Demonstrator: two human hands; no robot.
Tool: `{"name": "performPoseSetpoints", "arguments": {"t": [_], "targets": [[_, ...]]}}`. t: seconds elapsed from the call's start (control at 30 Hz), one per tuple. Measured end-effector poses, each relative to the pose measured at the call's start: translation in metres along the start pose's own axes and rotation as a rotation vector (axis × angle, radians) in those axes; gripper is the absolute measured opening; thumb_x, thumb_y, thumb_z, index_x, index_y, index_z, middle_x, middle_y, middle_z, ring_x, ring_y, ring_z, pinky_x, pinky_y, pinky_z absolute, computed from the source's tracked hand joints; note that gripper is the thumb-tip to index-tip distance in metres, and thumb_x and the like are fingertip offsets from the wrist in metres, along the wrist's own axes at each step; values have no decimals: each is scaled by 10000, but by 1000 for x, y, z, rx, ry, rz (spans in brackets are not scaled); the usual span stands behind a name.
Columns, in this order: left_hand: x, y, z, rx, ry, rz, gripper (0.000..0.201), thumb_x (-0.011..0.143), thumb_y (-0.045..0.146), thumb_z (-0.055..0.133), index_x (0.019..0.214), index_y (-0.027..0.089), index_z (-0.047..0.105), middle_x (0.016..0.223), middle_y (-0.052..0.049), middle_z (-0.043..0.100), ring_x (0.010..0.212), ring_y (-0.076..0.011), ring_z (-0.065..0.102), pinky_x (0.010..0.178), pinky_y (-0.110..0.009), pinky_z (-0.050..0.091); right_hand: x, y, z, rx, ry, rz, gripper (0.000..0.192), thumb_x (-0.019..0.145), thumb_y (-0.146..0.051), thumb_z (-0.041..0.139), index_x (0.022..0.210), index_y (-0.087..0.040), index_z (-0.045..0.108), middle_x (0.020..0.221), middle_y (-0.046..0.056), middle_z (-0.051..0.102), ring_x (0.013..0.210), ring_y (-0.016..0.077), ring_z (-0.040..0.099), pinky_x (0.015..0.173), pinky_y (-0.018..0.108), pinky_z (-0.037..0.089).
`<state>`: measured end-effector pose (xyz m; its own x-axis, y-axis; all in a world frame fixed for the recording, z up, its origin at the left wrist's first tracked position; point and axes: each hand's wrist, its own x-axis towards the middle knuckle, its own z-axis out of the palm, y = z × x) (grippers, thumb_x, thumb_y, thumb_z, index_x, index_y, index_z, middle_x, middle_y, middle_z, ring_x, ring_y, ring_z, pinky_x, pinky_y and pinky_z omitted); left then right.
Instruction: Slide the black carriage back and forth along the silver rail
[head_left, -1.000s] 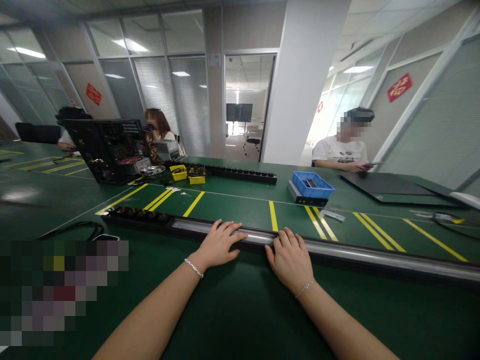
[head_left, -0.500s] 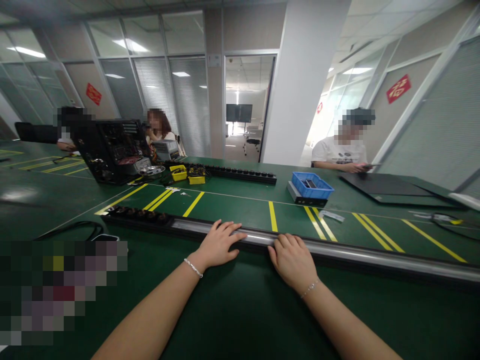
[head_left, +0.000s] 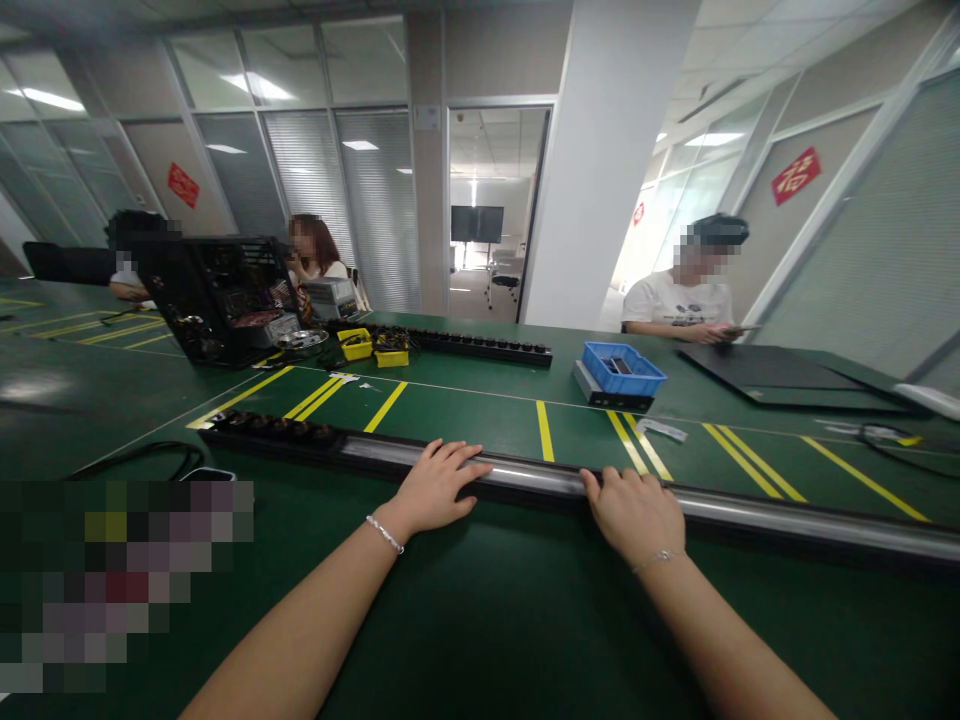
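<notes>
A long black bar (head_left: 285,428), which looks like a power strip, lies across the green table in front of me. Black round-faced units line its left end, and a shiny silver-grey strip (head_left: 757,507) covers its top from there to the right. My left hand (head_left: 441,487) rests on the bar near its middle, fingers spread over the shiny strip. Farther right, my right hand (head_left: 637,512) lies over the same bar, its fingers reaching across the top and the thumb apart on the strip. The undersides of both hands are hidden.
Beyond the bar stand an open computer case (head_left: 225,300), yellow bins (head_left: 391,356), a second black bar (head_left: 487,348) and a blue basket (head_left: 624,372) on a grey-black box. Black panels (head_left: 795,378) lie at right, cables (head_left: 161,452) at left. Several people sit across the table.
My right hand has slid to the right along the bar, widening the gap between my hands. My left hand stays in the same place on it.
</notes>
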<state>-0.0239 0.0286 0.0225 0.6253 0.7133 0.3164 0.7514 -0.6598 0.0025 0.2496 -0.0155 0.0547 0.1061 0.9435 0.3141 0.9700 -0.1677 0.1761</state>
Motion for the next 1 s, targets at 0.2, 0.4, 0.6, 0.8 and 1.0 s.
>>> {"name": "performPoseSetpoints", "arguments": {"t": [0.2,0.4,0.6,0.8,1.0], "targets": [[0,-1,0,-8,-11,3,504,788,376,562,1275,358,437,1415,3,385,1281,-246,339,1067,-478,202,14,34,7,24,-122,171,551,888,-464,247,878,-113,672,904,186,643,850,323,601,691,417,429],[0,-1,1,-8,0,3,497,789,379,557,1271,355,442,1416,7,383,1285,-243,336,1063,-458,220,26,67,16,83,-193,334,566,856,-437,242,947,-92,681,957,217,627,876,339,595,705,440,437],[0,-1,0,-12,3,1,500,788,375,556,1274,346,439,1410,6,390,1280,-239,342,1058,-446,232,32,86,24,146,-269,415,528,826,-393,281,1009,-72,659,1040,248,589,943,352,566,734,449,430],[0,0,0,-11,9,-4,514,797,381,547,1293,335,421,1402,2,403,1274,-234,351,1054,-437,246,36,112,33,197,-236,527,505,787,-362,336,1039,-52,646,1040,276,576,938,400,553,704,483,410],[1,-1,1,-16,6,-7,510,798,390,544,1291,331,425,1401,2,405,1275,-239,350,1052,-439,243,35,153,48,230,-206,721,568,806,-392,317,1121,-17,606,1015,315,545,972,397,537,670,455,353]]}}
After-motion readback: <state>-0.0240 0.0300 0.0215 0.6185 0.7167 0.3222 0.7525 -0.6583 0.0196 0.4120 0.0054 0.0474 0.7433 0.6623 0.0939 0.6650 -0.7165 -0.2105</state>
